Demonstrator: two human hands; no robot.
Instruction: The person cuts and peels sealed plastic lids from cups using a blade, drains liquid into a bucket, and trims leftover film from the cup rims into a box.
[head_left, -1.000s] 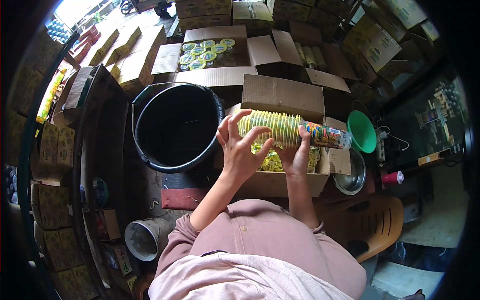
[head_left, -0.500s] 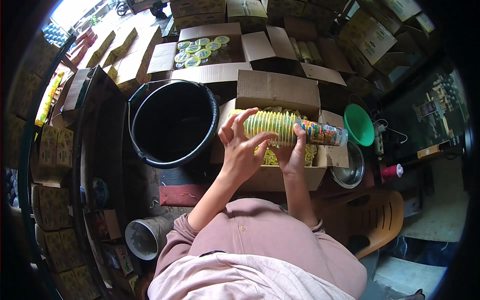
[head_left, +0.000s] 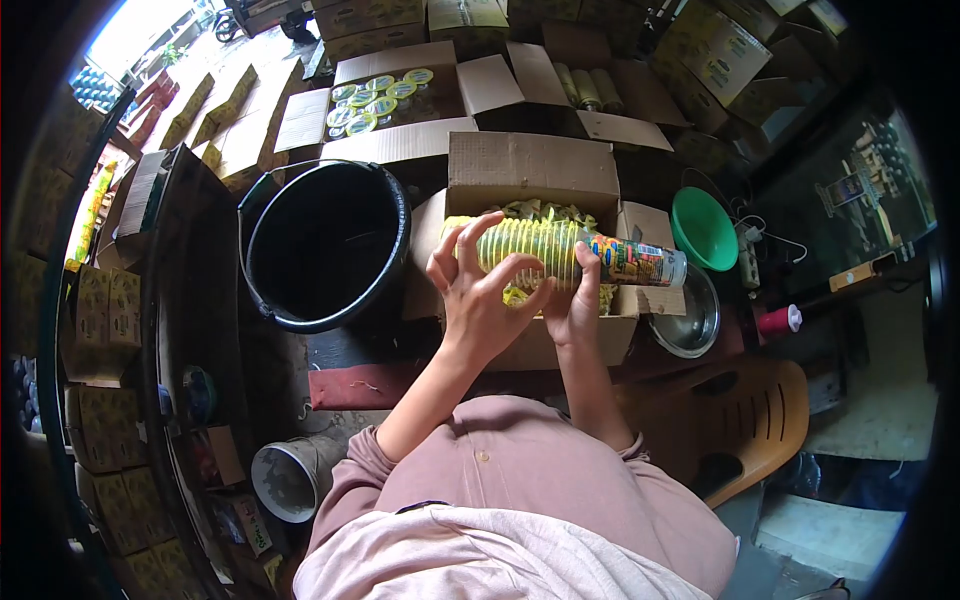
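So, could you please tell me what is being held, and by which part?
The printed tube with yellow rings: right hand around its middle, left hand along its ringed part.

Pretty dim room, blown-out glare top left

Daylight's coming from up there, shadows pool under the shelving, and it's a fisheye view: edges bend and corners go black.
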